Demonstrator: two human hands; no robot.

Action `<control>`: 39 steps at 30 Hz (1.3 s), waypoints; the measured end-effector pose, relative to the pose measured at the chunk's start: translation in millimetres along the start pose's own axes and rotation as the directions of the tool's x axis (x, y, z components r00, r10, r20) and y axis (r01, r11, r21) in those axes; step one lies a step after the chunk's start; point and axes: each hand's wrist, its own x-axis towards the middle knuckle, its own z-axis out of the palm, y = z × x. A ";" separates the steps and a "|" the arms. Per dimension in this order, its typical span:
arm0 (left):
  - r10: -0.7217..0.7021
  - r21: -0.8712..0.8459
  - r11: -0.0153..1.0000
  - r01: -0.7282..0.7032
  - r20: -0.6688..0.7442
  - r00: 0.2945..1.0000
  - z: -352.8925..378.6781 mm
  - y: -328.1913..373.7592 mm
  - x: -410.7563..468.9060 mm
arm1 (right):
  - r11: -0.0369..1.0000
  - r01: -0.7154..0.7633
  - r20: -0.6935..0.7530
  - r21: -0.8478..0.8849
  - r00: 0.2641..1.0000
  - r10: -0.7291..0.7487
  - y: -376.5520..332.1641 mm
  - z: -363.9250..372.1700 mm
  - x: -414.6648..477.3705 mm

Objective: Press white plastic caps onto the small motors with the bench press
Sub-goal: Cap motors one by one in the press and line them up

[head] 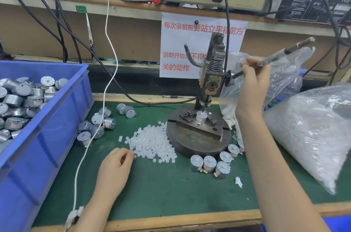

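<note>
A small silver motor (201,117) stands upright in the fixture of the bench press (198,136), right under the ram. My right hand (254,75) grips the press lever (288,51), which points up to the right. My left hand (115,165) rests on the green mat with its fingertips pinched at the near edge of the pile of white plastic caps (152,142); whether a cap is between them is unclear. Several motors (212,163) stand in front of the press base.
A blue bin (62,110) full of motors fills the left side. Loose motors (96,127) lie between the bin and the caps. Clear bags of white caps (313,133) sit at the right. A white cord (106,72) hangs down to my left wrist.
</note>
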 end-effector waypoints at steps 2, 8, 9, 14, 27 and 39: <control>-0.001 0.004 1.000 0.001 -0.002 1.000 0.2 -0.6 0.4 | 0.995 0.004 -0.023 -0.096 1.000 -0.006 16.6 -5.7 -11.9; -0.004 -0.016 1.000 0.004 -0.002 1.000 -0.6 -1.1 -1.4 | 0.767 -0.191 0.136 -0.613 0.930 0.340 74.7 -13.4 -49.2; -0.005 -0.022 1.000 0.005 -0.004 1.000 -0.5 -0.9 -1.4 | 0.736 -0.173 0.160 -0.655 0.920 0.358 79.4 -10.7 -52.0; -0.033 -0.068 0.997 0.032 -0.010 0.999 -0.3 -0.7 -1.1 | 0.489 0.123 0.287 -0.864 0.917 0.276 96.3 -6.9 -55.9; -0.025 -0.058 0.998 0.025 -0.006 1.000 -0.6 -0.7 -1.1 | 0.751 0.205 0.570 -0.627 0.778 0.264 66.9 -27.5 -107.2; -0.018 -0.092 0.996 0.014 -0.046 0.999 -3.4 2.7 -3.5 | 0.456 0.653 0.773 -0.605 0.618 0.143 78.1 -56.5 -142.7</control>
